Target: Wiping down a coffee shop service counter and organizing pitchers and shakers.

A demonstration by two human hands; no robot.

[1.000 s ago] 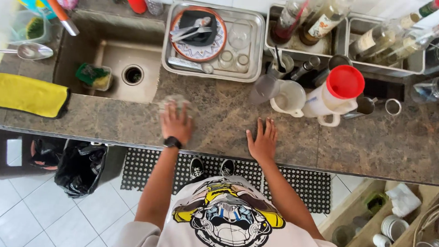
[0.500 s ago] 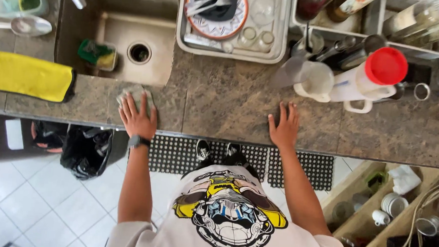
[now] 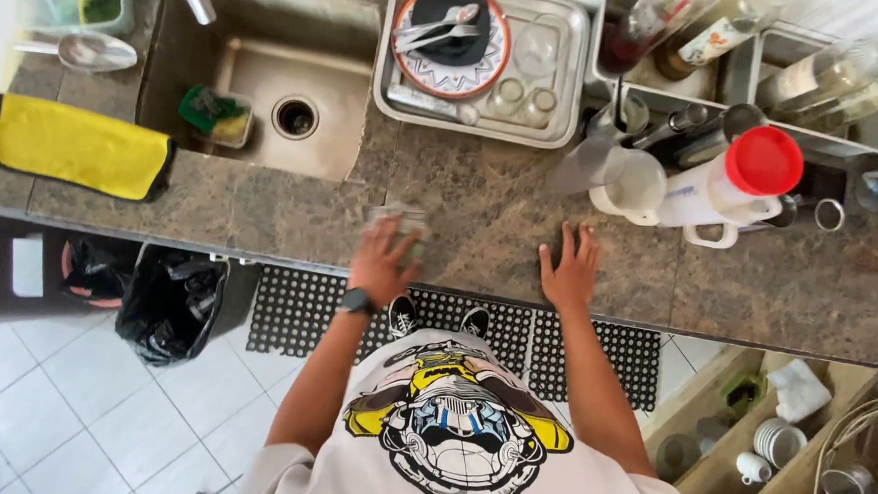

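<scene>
Labelled bottles [image 3: 715, 36] in metal tray, counter's far right.

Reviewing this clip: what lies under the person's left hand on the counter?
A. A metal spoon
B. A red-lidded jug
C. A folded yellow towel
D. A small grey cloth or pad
D: the left hand presses on a small grey cloth on the stone counter, while the yellow towel lies apart beside the sink.
</scene>
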